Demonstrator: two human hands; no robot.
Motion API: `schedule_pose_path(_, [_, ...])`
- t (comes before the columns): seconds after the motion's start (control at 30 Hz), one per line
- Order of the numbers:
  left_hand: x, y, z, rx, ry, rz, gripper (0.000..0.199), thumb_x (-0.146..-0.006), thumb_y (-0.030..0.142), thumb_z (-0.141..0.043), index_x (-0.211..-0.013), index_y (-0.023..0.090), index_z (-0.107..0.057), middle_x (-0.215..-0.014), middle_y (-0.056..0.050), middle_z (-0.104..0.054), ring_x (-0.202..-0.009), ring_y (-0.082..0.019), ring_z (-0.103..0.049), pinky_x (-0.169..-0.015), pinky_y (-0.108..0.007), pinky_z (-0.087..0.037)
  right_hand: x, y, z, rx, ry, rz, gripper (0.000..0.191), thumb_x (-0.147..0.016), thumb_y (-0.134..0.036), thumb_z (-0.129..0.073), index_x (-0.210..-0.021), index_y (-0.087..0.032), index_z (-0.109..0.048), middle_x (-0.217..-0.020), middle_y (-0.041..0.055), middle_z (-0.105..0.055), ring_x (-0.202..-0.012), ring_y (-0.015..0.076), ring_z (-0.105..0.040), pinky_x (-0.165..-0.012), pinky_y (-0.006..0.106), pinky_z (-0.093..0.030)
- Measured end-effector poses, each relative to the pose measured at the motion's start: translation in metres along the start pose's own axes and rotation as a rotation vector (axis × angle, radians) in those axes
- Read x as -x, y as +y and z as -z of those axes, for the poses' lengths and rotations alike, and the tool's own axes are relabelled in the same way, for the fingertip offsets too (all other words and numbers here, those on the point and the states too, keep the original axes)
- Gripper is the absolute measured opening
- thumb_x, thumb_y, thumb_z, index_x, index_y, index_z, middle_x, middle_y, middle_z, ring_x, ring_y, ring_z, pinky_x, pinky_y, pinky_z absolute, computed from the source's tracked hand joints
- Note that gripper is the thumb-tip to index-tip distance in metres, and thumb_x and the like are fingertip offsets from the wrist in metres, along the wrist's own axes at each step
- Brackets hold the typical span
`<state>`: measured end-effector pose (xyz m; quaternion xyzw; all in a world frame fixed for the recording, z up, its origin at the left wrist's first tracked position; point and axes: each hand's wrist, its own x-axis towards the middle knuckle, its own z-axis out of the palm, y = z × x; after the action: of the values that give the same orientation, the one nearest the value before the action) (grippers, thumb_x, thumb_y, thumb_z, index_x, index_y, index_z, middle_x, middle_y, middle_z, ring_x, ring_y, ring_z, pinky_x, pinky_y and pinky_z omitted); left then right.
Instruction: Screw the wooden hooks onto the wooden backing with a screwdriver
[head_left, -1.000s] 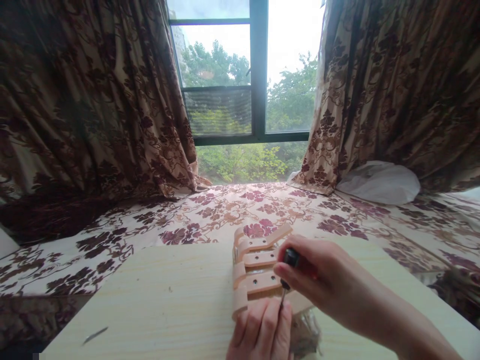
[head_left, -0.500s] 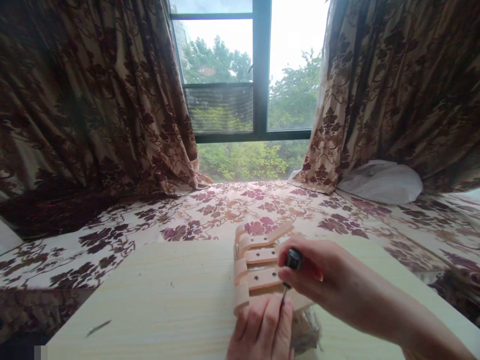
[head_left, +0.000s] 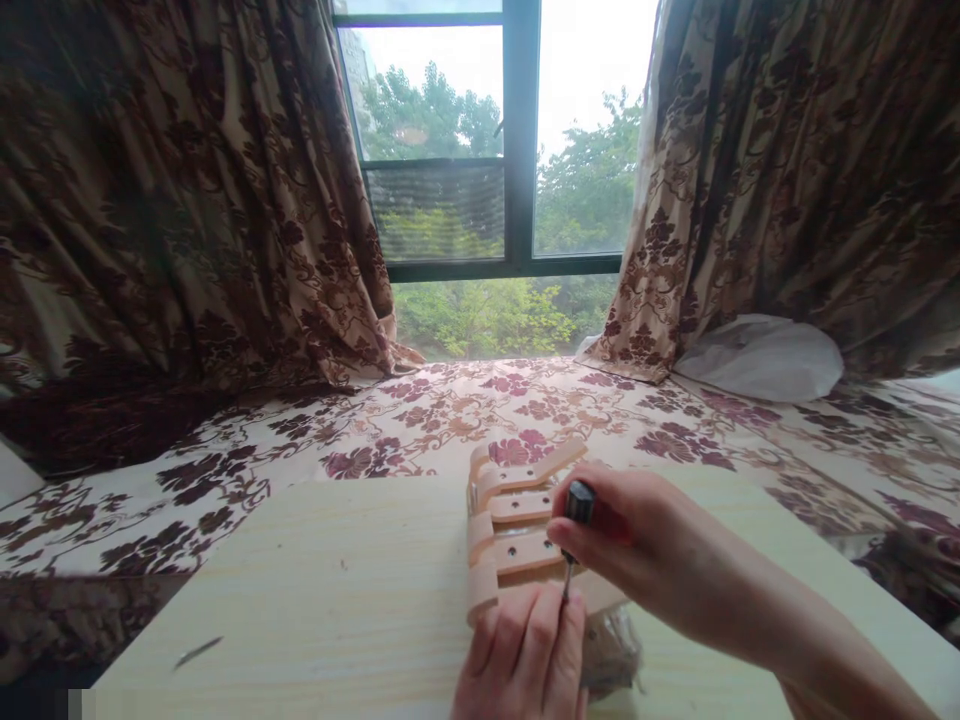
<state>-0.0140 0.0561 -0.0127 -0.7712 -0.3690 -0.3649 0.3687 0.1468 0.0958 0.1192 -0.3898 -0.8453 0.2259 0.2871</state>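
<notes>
Screwdriver [head_left: 580,503] clamped in right hand [head_left: 637,535], shaft down at left hand [head_left: 523,650] on slatted wooden piece [head_left: 529,553], mid-worktop [head_left: 367,590]. Left grip unclear. Likely turning a screw; next turn needs steady alignment.

Floral curtains [head_left: 285,200] flanked a dark-framed window [head_left: 519,140]. Green trees [head_left: 435,110] stood outside. Patterned cloth [head_left: 450,415] lay below; whitish bundle [head_left: 765,360] rested on it, far right.
</notes>
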Motion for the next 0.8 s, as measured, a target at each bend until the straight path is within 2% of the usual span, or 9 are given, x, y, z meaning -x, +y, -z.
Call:
schedule_pose_path(0.2, [-0.0018,0.0004,-0.0012,0.009,0.005,0.006,0.036,-0.088,0.022,-0.033,-0.108,0.014,-0.062,-0.102,-0.005,-0.065,-0.097,-0.018,-0.056,-0.085,-0.032,-0.039,-0.0078,0.0073,-0.0047,0.018,0.107,-0.107,0.028,-0.085,-0.035,-0.052,-0.064,-0.020,-0.040,-0.059,-0.0031,-0.043,-0.054,0.0111,-0.034,-0.050,0.026,-0.026])
schedule_pose_path(0.33, [-0.0001,0.0017,0.0020,0.034,-0.030,0.024,0.035,-0.086,0.020,-0.036,-0.110,0.014,-0.061,-0.106,-0.005,-0.064,-0.101,-0.019,-0.055,-0.089,-0.033,-0.038,-0.0022,0.0014,-0.0022,-0.026,0.001,-0.006,0.019,-0.086,-0.029,-0.052,-0.070,-0.020,-0.047,-0.063,-0.0036,-0.046,-0.059,0.0109,-0.040,-0.053,0.025,-0.029])
schedule_pose_path(0.4, [0.0003,0.0018,0.0038,0.038,-0.049,0.026,0.035,-0.085,0.020,-0.037,-0.110,0.014,-0.061,-0.107,-0.005,-0.063,-0.103,-0.019,-0.054,-0.090,-0.033,-0.038,-0.0009,-0.0003,-0.0017,-0.029,-0.014,0.016,0.020,-0.086,-0.028,-0.051,-0.068,-0.020,-0.045,-0.062,-0.0040,-0.046,-0.059,0.0105,-0.039,-0.054,0.024,-0.029])
schedule_pose_path(0.6, [-0.0006,0.0008,0.0036,0.029,-0.034,0.013,0.035,-0.085,0.020,-0.038,-0.111,0.014,-0.061,-0.106,-0.005,-0.064,-0.102,-0.019,-0.055,-0.090,-0.033,-0.038,-0.0084,0.0045,-0.0046,-0.005,0.089,-0.114,0.032,-0.086,-0.037,-0.051,-0.062,-0.020,-0.039,-0.058,-0.0035,-0.043,-0.055,0.0108,-0.034,-0.050,0.026,-0.026])
schedule_pose_path(0.8, [0.0011,0.0016,0.0033,0.017,-0.020,0.005,0.035,-0.085,0.020,-0.038,-0.110,0.014,-0.061,-0.104,-0.006,-0.064,-0.101,-0.018,-0.055,-0.089,-0.032,-0.040,-0.0021,0.0004,-0.0021,-0.076,-0.038,-0.032,0.018,-0.087,-0.030,-0.051,-0.072,-0.018,-0.052,-0.063,-0.0033,-0.047,-0.059,0.0102,-0.040,-0.054,0.023,-0.030])
